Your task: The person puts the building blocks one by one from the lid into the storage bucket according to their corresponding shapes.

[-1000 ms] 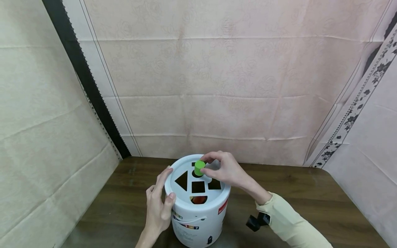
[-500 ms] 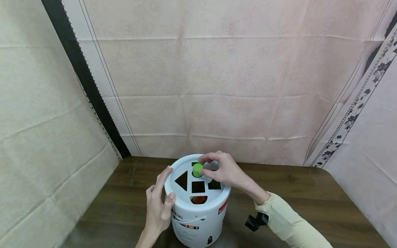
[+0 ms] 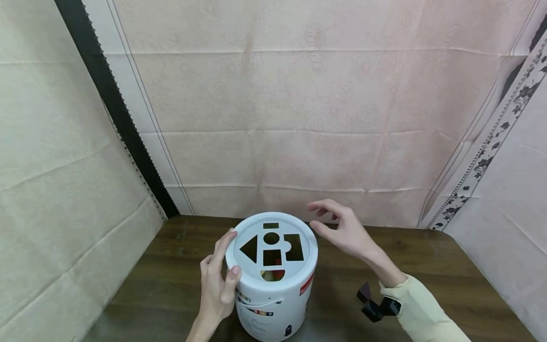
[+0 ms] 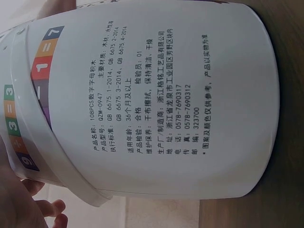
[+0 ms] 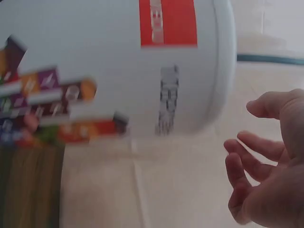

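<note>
A white bucket (image 3: 273,308) stands upright on the table, its lid (image 3: 295,278) cut with a triangle, a circle, a square, a half-round and other holes. My left hand (image 3: 217,280) holds the lid's left rim, thumb at the near side and fingers farther round. Printed text covers the bucket wall (image 4: 228,95) in the left wrist view. My right hand (image 3: 342,228) hovers right of the lid, apart from it, fingers loosely bent and nothing between them. The right wrist view shows that hand (image 5: 273,175) beside the bucket's blurred, colourfully printed wall (image 5: 104,57). Red and yellow show through the half-round hole.
A dark wooden table (image 3: 158,285) lies under the bucket. Pale cloth (image 3: 299,118) hangs behind and at both sides. A black device (image 3: 380,308) sits at my right wrist below the pale yellow sleeve (image 3: 427,308). The bucket's white handle (image 4: 71,166) hangs against its side.
My right hand has let go of the green cylinder at the round hole and moved right, off the lid. The cylinder is out of sight. My left hand stays on the rim.
</note>
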Demonstrator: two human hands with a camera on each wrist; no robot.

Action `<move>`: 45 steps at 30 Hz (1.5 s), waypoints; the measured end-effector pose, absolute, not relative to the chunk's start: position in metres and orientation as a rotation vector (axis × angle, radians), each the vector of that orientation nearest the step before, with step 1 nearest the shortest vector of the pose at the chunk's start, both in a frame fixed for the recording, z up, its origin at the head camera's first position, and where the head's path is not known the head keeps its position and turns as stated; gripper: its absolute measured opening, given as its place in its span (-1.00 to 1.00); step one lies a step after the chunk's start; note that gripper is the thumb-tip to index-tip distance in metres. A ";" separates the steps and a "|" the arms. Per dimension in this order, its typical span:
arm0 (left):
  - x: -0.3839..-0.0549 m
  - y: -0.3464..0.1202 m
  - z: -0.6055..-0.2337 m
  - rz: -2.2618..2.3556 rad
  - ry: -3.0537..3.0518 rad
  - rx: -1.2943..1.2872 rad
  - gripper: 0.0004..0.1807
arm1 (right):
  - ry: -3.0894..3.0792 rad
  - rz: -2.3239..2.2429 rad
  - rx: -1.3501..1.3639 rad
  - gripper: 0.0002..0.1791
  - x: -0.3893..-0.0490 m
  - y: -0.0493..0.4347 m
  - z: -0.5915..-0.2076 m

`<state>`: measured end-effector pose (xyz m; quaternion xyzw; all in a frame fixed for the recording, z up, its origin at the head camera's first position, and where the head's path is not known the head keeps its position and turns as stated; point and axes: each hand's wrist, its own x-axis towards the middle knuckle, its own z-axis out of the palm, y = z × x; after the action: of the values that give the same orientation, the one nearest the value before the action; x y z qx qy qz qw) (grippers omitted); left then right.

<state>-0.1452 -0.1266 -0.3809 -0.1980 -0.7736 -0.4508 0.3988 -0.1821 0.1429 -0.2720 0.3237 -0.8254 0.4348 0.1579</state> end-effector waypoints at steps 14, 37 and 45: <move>-0.145 -0.127 -0.380 -1.146 -1.966 -0.499 -0.34 | -2.429 1.089 0.942 -0.61 -0.183 0.230 -0.310; -0.145 -0.126 -0.380 -1.161 -1.955 -0.512 -0.35 | -2.495 1.095 0.715 -0.55 -0.169 0.292 -0.377; -0.145 -0.126 -0.380 -1.164 -1.948 -0.512 -0.34 | -2.482 1.203 0.653 -0.54 -0.161 0.299 -0.396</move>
<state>-0.1446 -0.1261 -0.3802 -0.2022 -0.7688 -0.4595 0.3962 -0.1609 0.2988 -0.3964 0.2275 -0.8655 0.4193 0.1529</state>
